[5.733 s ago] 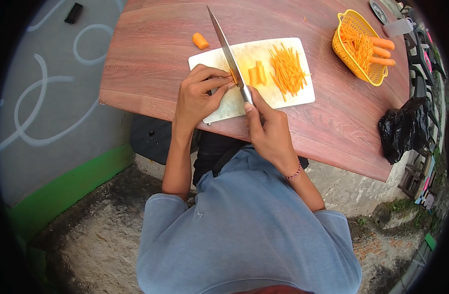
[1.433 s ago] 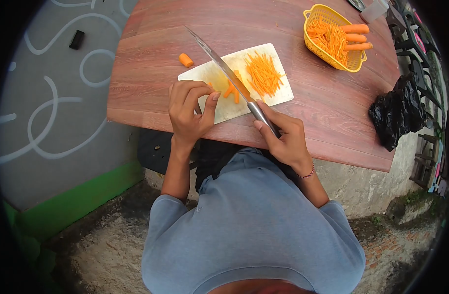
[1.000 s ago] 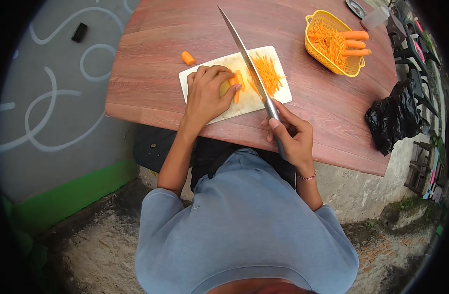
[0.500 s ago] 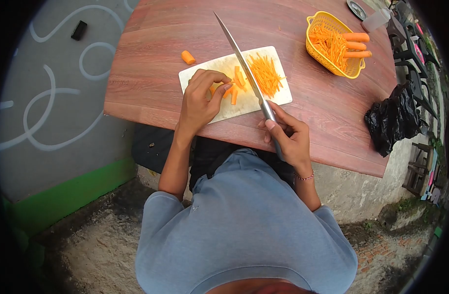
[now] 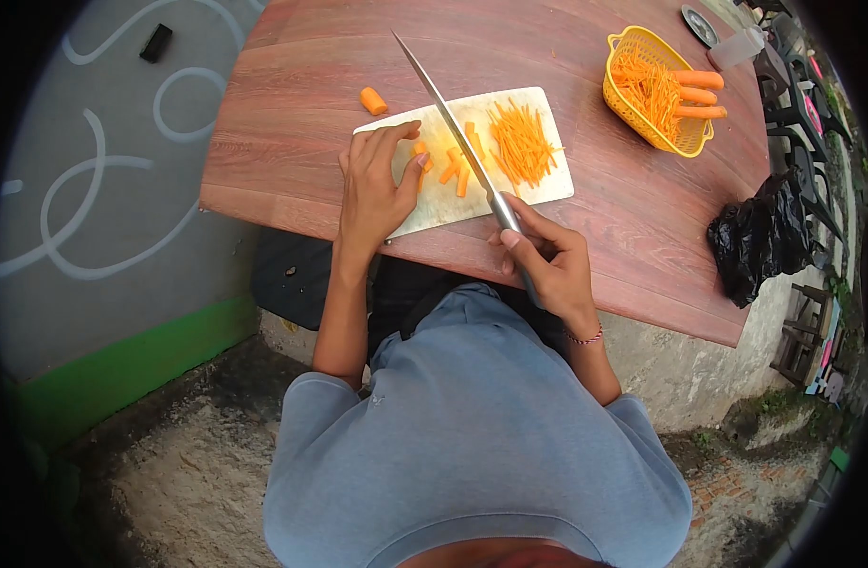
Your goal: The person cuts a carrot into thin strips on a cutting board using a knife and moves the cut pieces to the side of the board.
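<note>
My right hand [image 5: 552,263] is closed round the handle of a long kitchen knife [image 5: 446,115], its blade slanting up and left above a white cutting board [image 5: 424,216]. Over the board's left end is my left hand [image 5: 375,185], thumb and fingers apart, beside some carrot pieces [image 5: 420,151] partly hidden by it. Several carrot sticks [image 5: 462,175] lie mid-board, some partly behind the blade. Right of the knife is a pile of thin carrot strips [image 5: 524,144]. A carrot chunk [image 5: 373,101] rests on the table just beyond the board's upper left corner.
On the wooden table [image 5: 642,246] stands a yellow basket [image 5: 685,142] with shredded carrot and whole carrots [image 5: 699,96]. Behind it are a translucent bottle [image 5: 737,47] and a round metal dish [image 5: 699,26]. A black plastic bag [image 5: 760,237] is at the table's right edge.
My left hand has shifted slightly left and its pinched fingers have spread apart, uncovering more carrot pieces. The knife tip has swung a little left, with my right hand still on the handle.
</note>
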Demonstrator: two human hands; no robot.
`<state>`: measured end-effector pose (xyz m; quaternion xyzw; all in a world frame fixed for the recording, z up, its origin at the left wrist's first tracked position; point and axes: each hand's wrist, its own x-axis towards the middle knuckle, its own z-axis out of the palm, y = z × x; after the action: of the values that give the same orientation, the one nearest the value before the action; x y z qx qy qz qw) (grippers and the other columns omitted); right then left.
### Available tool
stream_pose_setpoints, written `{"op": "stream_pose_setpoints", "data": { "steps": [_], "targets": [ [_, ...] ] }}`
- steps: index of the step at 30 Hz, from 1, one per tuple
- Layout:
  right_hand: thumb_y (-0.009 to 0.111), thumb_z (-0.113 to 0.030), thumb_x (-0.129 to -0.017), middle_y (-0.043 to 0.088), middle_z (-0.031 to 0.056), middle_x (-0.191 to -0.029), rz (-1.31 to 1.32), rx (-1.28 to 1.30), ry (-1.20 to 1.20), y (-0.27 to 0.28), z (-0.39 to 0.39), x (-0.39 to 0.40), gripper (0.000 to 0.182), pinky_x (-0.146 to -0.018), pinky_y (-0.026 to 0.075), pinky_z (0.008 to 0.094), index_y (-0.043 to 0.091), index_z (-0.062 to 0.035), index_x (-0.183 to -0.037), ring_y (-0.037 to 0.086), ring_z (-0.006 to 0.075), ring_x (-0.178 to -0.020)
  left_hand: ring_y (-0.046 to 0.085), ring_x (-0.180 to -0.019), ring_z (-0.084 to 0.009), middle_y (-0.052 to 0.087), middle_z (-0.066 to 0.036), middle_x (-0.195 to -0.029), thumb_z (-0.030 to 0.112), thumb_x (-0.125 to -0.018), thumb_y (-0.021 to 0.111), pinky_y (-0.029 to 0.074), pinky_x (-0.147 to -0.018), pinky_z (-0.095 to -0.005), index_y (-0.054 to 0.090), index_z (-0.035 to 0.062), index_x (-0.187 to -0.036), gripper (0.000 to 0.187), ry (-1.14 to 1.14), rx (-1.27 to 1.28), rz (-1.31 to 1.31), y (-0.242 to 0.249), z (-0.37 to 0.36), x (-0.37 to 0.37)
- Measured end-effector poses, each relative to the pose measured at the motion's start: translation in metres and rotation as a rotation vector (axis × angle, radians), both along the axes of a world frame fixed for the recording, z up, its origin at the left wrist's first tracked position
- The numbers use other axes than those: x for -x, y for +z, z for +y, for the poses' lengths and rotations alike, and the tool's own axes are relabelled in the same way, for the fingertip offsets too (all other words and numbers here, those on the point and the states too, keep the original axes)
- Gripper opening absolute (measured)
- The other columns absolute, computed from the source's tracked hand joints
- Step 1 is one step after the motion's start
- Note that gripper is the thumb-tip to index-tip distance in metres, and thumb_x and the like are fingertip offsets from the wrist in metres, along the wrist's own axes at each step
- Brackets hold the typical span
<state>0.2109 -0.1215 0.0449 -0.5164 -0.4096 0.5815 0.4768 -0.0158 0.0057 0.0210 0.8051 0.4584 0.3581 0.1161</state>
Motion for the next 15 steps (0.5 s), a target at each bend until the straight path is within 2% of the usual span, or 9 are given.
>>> {"op": "stream_pose_setpoints", "data": {
  "steps": [2,4,5,6,7,8,9,11,15],
  "targets": [
    [0.072,-0.009,-0.102,0.078,0.0092,-0.098,-0.095,-0.020,-0.020,-0.002,0.001,0.005,0.047,-0.069,0.054,0.0255,0.063,-0.0007,-0.148,0.066,0.0079,-0.076,0.062,-0.121,-0.0309,0.073,-0.009,-0.125,0.011,-0.096,0.074,0.043,-0.106,-0.0421,0.069,0.0072,-0.127,0.031,0.045,-0.108,-0.135,-0.003,-0.002,-0.001],
    [0.076,-0.008,-0.097,0.078,0.0153,-0.096,-0.501,-0.343,-0.018,-0.004,0.001,0.007,0.046,-0.070,0.057,0.0321,0.069,-0.0009,-0.142,0.072,0.0166,-0.076,0.061,-0.126,-0.0318,0.073,-0.007,-0.128,0.015,-0.096,0.074,0.039,-0.111,-0.0449,0.071,0.0090,-0.127,0.032,0.077,-0.211,-0.273,0.007,-0.009,-0.004],
    [0.076,-0.008,-0.097,0.078,0.0153,-0.096,-0.504,-0.337,-0.026,-0.002,0.000,0.008,0.046,-0.070,0.057,0.0321,0.069,-0.0009,-0.142,0.072,0.0166,-0.076,0.060,-0.130,-0.0293,0.073,-0.005,-0.129,0.023,-0.099,0.071,0.033,-0.114,-0.0483,0.072,0.0111,-0.128,0.031,-0.013,-0.261,-0.087,0.022,-0.021,-0.001],
    [0.077,-0.008,-0.095,0.077,0.0172,-0.095,-0.544,-0.387,0.007,0.001,-0.001,0.010,0.045,-0.071,0.058,0.0345,0.070,-0.0010,-0.139,0.073,0.0218,-0.076,0.059,-0.134,-0.0268,0.073,-0.002,-0.130,0.031,-0.102,0.067,0.028,-0.118,-0.0518,0.073,0.0131,-0.129,0.033,-0.099,-0.309,0.100,0.031,-0.028,0.002],
    [0.078,-0.008,-0.093,0.076,0.0190,-0.095,-0.583,-0.442,0.044,0.003,0.000,0.011,0.045,-0.072,0.058,0.0369,0.072,-0.0011,-0.136,0.074,0.0270,-0.077,0.059,-0.134,-0.0268,0.073,-0.002,-0.130,0.031,-0.102,0.067,0.028,-0.118,-0.0518,0.073,0.0131,-0.129,0.033,-0.100,-0.306,0.098,0.028,-0.028,0.004],
    [0.079,-0.008,-0.091,0.074,0.0165,-0.092,-0.596,-0.537,0.027,-0.005,-0.001,0.013,0.046,-0.070,0.058,0.0387,0.072,-0.0031,-0.136,0.072,0.0330,-0.076,0.056,-0.138,-0.0245,0.072,0.000,-0.131,0.040,-0.101,0.066,0.022,-0.117,-0.0583,0.075,0.0142,-0.127,0.037,-0.163,-0.258,0.216,0.025,-0.026,0.006],
    [0.079,-0.008,-0.091,0.074,0.0165,-0.092,-0.593,-0.537,0.029,-0.005,-0.001,0.013,0.046,-0.070,0.058,0.0387,0.072,-0.0031,-0.136,0.072,0.0330,-0.076,0.054,-0.141,-0.0223,0.072,0.002,-0.133,0.049,-0.101,0.065,0.017,-0.117,-0.0648,0.077,0.0153,-0.125,0.043,-0.226,-0.210,0.336,0.023,-0.025,0.009],
    [0.079,-0.009,-0.090,0.073,0.0155,-0.088,-0.750,-0.572,0.091,-0.003,-0.001,0.013,0.049,-0.068,0.057,0.0410,0.071,-0.0050,-0.138,0.071,0.0333,-0.073,0.054,-0.141,-0.0225,0.072,0.003,-0.133,0.052,-0.101,0.063,0.015,-0.117,-0.0660,0.078,0.0157,-0.125,0.046,-0.219,-0.193,0.379,0.020,-0.019,0.011],
    [0.079,-0.010,-0.090,0.071,0.0145,-0.086,-0.802,-0.644,0.118,-0.004,-0.003,0.011,0.052,-0.065,0.056,0.0434,0.069,-0.0067,-0.140,0.069,0.0341,-0.071,0.053,-0.142,-0.0225,0.073,0.005,-0.133,0.061,-0.103,0.054,0.012,-0.116,-0.0678,0.077,0.0168,-0.128,0.056,-0.172,-0.246,0.469,0.025,-0.004,0.004]
  ]
}}
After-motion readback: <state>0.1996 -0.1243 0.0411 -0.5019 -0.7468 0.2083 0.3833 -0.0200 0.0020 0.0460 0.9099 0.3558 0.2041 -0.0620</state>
